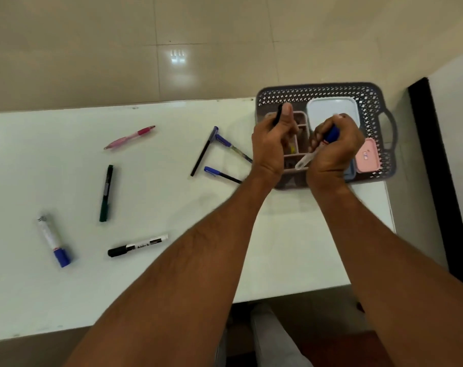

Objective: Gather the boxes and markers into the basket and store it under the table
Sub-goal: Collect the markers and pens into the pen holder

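A grey perforated basket (376,102) sits at the table's far right. Inside it are a pale blue box (331,108), a pink box (368,156) and a pink divided organizer (301,123). My left hand (271,144) hovers over the organizer, closed on a black pen (278,115). My right hand (336,149) is beside it, gripping a blue-capped white marker (328,139). On the table lie a pink pen (129,137), a green marker (106,193), a blue-capped marker (54,241), a black-capped marker (137,246) and three blue-capped pens (203,152).
The white table (172,274) ends near the basket at the right, where a black strip (436,168) runs along a wall. Beige floor tiles (145,49) lie beyond the far edge. My legs show below the near edge.
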Demonstrator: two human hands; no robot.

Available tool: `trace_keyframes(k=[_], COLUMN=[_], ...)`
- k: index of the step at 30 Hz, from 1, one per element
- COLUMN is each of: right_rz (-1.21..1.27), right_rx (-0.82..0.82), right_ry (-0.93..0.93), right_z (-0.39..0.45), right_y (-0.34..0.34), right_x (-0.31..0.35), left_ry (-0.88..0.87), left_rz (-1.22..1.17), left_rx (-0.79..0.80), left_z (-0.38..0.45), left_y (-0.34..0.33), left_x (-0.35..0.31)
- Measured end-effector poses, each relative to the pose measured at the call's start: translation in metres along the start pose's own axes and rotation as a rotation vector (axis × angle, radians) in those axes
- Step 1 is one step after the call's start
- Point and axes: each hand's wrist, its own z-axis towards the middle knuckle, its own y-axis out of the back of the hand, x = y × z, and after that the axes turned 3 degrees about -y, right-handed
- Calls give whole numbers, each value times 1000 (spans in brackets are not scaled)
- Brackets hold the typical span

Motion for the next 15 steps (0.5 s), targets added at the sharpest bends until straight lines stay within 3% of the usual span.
trace_keyframes(k=[3, 9, 15], right_rz=[1, -60, -304], right_rx=[-15, 58, 64], right_ry=[-16, 10, -27], right_z=[11, 17, 21], right_y=[9, 9, 20], right_x=[-7, -26, -47], left_ry=[50, -3, -28], left_rz=[-124, -144, 25], left_rx=[-5, -28, 20], left_z=[3, 7, 9], left_y=[-13, -17, -18], left_x=[12, 29, 45])
